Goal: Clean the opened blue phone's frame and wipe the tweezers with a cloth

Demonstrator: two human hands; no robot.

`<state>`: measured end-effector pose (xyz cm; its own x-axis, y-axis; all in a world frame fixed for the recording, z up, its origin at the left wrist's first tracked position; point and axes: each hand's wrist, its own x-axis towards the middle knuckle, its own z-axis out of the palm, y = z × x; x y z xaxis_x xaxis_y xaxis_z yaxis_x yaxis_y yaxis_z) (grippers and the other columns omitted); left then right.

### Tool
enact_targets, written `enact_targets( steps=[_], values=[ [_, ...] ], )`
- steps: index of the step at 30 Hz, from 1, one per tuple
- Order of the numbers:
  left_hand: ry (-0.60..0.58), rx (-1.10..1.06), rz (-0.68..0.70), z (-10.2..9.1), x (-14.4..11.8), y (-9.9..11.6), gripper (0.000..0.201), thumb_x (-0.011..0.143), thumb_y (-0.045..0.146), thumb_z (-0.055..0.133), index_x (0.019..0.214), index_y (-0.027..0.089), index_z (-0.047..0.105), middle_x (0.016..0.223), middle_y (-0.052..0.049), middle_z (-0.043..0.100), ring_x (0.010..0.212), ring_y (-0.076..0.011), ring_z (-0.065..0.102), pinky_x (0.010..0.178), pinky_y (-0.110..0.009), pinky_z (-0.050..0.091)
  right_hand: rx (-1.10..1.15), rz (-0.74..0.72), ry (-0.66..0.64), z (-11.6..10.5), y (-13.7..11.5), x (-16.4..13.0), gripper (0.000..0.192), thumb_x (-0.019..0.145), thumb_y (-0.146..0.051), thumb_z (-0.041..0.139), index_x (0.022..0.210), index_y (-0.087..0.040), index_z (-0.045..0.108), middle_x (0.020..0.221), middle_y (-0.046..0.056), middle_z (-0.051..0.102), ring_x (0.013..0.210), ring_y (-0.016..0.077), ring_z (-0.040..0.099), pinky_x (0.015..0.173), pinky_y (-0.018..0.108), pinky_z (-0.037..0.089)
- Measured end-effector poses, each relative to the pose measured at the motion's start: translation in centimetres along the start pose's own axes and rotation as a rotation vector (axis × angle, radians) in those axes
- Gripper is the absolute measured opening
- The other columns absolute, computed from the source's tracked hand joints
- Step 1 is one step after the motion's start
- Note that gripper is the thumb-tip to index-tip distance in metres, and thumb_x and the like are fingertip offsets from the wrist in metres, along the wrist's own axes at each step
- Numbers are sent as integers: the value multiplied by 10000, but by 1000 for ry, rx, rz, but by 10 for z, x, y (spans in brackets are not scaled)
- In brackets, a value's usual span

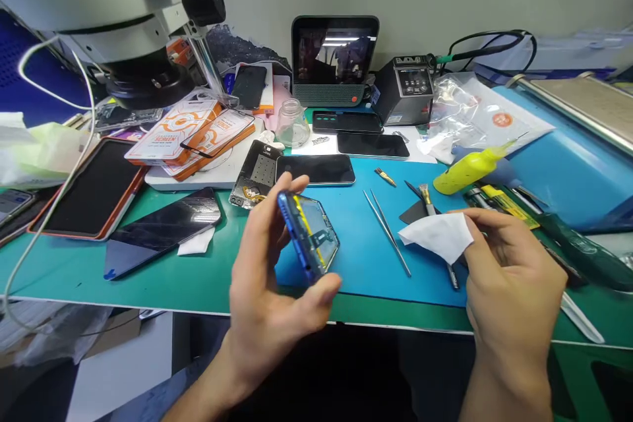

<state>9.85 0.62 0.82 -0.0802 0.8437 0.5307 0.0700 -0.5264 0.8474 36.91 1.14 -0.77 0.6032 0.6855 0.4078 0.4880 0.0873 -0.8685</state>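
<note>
My left hand point(277, 297) grips a blue-edged phone frame point(311, 234) with its screen off, tilted above the blue mat. Yellow strips and a dark ribbon show inside the frame. Pinched between the thumb and fingers of my right hand point(514, 270) is a small white wipe point(440, 236), its free corner pointing left. Steel tweezers point(387, 231) lie on the mat between the two hands. Just behind the wipe are a small brush point(426, 198) and a dark flat piece point(413, 212), partly covered by it.
A microscope point(128, 26) overhangs the left side. Several phones, among them a dark screen point(163, 231), and orange-white boxes point(182, 132) crowd the left. Behind stand a glass jar point(293, 124), a display point(335, 59) and a soldering station point(405, 89). A yellow bottle point(465, 171) lies at right.
</note>
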Motion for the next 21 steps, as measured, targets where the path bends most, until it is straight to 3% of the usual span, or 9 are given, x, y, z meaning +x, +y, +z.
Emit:
enact_targets(
  steps=[2, 5, 8, 11, 13, 16, 21],
  values=[
    [-37, -48, -132, -13, -2, 9, 684, 1106, 520, 839, 1743, 431, 603, 1768, -28, 674, 1674, -278, 629, 1251, -270, 645, 3, 3, -3, 0, 0, -1, 271, 917, -521, 896, 1034, -277, 906, 968, 63, 823, 861, 245, 755, 670, 349, 552],
    [-72, -97, -336, -36, -4, 21, 659, 1083, 491, 859, 1704, 489, 638, 1779, -7, 666, 1595, -327, 708, 1182, -329, 710, -3, -7, -8, 1, 0, -1, 272, 914, -522, 885, 1047, -286, 912, 1043, 69, 851, 907, 256, 787, 685, 354, 592],
    [-46, -150, -578, -56, -4, 30, 769, 1051, 417, 889, 1745, 517, 574, 1753, -33, 687, 1438, -351, 812, 1055, -380, 777, -16, -17, -9, 0, 0, -2, 252, 917, -519, 866, 1034, -301, 915, 1070, 60, 862, 924, 249, 797, 709, 352, 622],
    [9, -266, -773, -67, 1, 33, 878, 996, 339, 906, 1779, 465, 530, 1718, -64, 713, 1413, -357, 821, 1090, -427, 775, -16, -26, -10, -1, 0, -3, 239, 935, -513, 856, 1050, -312, 916, 1072, 47, 868, 926, 236, 801, 720, 345, 626],
    [31, -315, -822, -69, 7, 30, 858, 962, 335, 905, 1748, 413, 569, 1755, -65, 680, 1457, -369, 795, 1135, -457, 762, -10, -30, -6, -1, 0, -3, 232, 941, -506, 864, 1060, -315, 917, 1081, 45, 872, 927, 231, 800, 710, 338, 613],
    [34, -339, -841, -66, 15, 21, 737, 974, 341, 889, 1664, 355, 630, 1727, -72, 698, 1460, -370, 794, 1069, -447, 786, 1, -35, -1, -1, 0, -4, 216, 952, -493, 866, 1064, -315, 917, 1077, 42, 873, 922, 221, 797, 701, 327, 602],
    [-43, -403, -892, -47, 24, 9, 868, 942, 185, 740, 1760, 300, 474, 1454, -120, 861, 1293, -329, 876, 1017, -460, 797, 0, -36, -28, -1, 0, -4, 202, 965, -464, 859, 1094, -321, 918, 1073, 31, 874, 952, 220, 815, 765, 333, 641]
  ],
)
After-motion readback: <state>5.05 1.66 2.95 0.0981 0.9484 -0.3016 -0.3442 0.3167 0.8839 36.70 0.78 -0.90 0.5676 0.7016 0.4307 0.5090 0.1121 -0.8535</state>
